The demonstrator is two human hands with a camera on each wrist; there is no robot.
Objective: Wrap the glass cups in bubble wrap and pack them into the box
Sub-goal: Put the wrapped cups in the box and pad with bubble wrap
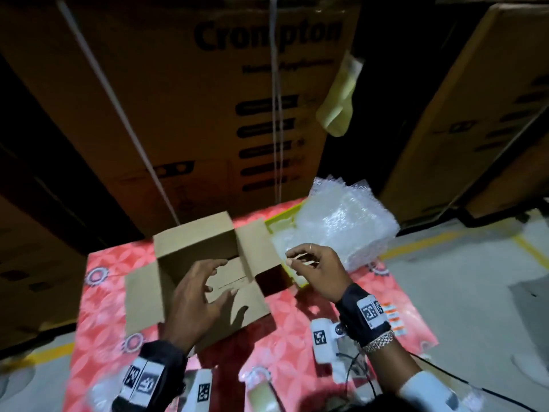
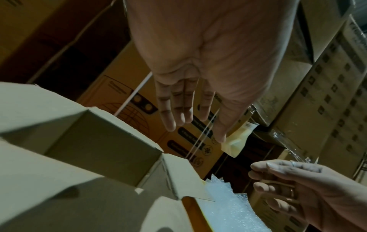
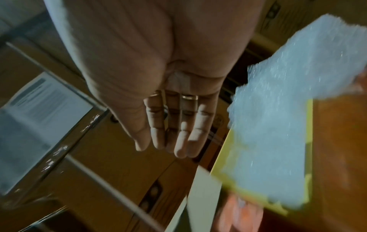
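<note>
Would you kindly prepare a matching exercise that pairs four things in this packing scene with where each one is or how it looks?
Things:
1. cardboard box
2. bubble wrap stack
3. left hand
4. right hand

States or places:
A. fingers spread above the open box, holding nothing
B. flaps open, standing on the red patterned cloth
C. piled in the yellow tray, right of the box
D. hovering beside the box's right flap, near the tray

Pairs: 1-B, 2-C, 3-A, 4-D

A red patterned cloth (image 1: 285,316) covers the work surface, with tall strapped Crompton cartons (image 1: 190,99) stacked just behind it, a pale yellow pouch (image 1: 338,96) hanging on one carton's right edge.
</note>
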